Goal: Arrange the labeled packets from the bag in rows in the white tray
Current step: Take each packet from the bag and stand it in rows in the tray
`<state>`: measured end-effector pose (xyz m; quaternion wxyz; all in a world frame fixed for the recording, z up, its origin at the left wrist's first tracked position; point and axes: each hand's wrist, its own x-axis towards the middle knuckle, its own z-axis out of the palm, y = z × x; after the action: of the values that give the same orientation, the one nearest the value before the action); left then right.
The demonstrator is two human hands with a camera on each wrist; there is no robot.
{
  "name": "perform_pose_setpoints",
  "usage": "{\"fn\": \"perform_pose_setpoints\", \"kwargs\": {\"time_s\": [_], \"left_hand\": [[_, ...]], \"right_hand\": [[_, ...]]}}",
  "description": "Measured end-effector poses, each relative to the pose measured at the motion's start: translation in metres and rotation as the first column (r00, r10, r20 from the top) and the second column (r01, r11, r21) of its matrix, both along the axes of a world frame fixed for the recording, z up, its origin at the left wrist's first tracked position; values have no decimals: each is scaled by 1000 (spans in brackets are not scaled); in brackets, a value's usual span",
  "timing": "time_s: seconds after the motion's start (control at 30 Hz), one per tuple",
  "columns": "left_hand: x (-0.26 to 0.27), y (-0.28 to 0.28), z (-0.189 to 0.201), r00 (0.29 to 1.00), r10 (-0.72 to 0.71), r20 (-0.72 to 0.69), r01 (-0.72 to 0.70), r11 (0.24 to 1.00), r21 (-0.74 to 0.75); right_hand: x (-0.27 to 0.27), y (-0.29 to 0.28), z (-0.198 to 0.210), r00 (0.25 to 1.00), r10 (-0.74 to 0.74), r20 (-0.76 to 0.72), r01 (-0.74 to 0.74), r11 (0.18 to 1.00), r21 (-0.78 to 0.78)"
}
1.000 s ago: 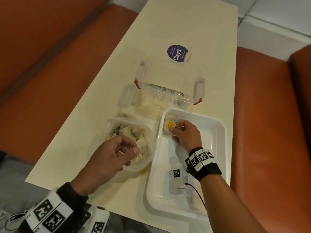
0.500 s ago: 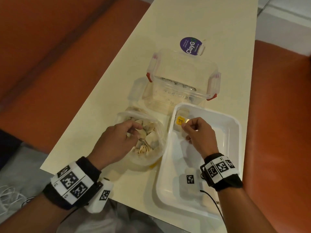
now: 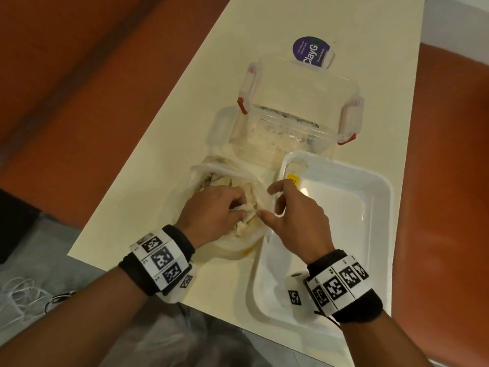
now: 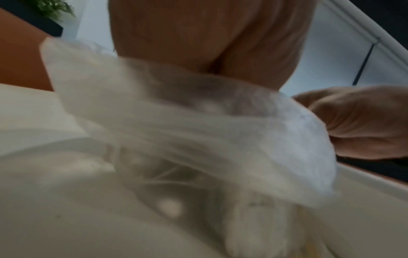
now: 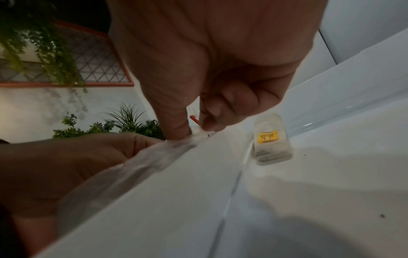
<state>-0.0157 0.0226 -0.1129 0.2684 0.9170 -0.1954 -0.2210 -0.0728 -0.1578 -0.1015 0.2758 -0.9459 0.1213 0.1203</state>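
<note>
- While only one labeled packet (image 5: 270, 139), yellow-stickered, lay in the far-left corner of the white tray (image 3: 370, 181), barely begun, by the look of it.
- Held nothing placed beyond that: no row formed, many packets left in the bag (image 3: 238, 178), just left of the tray.
- Left hand (image 3: 211, 210): curled inside the bag around a pale packet.
- Right hand (image 3: 296, 218): pinched the bag's rim beside the tray's left wall.

White tray (image 3: 381, 197), yellow-labeled packet (image 3: 293, 179), cream table (image 3: 164, 160), black-and-white checked wristbands (image 3: 158, 258), orange seats (image 3: 66, 88).
</note>
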Motion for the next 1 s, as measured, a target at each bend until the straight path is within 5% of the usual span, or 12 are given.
{"fn": "perform_pose_setpoints", "kwargs": {"time_s": [0.17, 0.27, 0.43, 0.63, 0.83, 1.0], "left_hand": [[16, 25, 4, 976, 162, -145, -183, 972, -145], [22, 37, 10, 894, 243, -376, -369, 876, -312], [23, 45, 24, 744, 119, -658, -504, 747, -435], [23, 47, 47, 655, 27, -755, -606, 615, -505], [30, 41, 89, 646, -30, -763, -666, 466, -583], [32, 31, 119, 700, -56, -712, -600, 496, -628]], "right_hand": [[-5, 1, 3, 1000, -11, 12, 10, 996, 88], [-7, 1, 1, 1000, -22, 5, 22, 994, 103], [-9, 3, 0, 1000, -29, 1, 29, 993, 115], [-10, 3, 0, 1000, -22, 4, 21, 994, 110], [-10, 4, 7, 1000, -13, 8, 12, 993, 114], [-10, 13, 29, 985, 3, 174, -53, 957, 285]]}}
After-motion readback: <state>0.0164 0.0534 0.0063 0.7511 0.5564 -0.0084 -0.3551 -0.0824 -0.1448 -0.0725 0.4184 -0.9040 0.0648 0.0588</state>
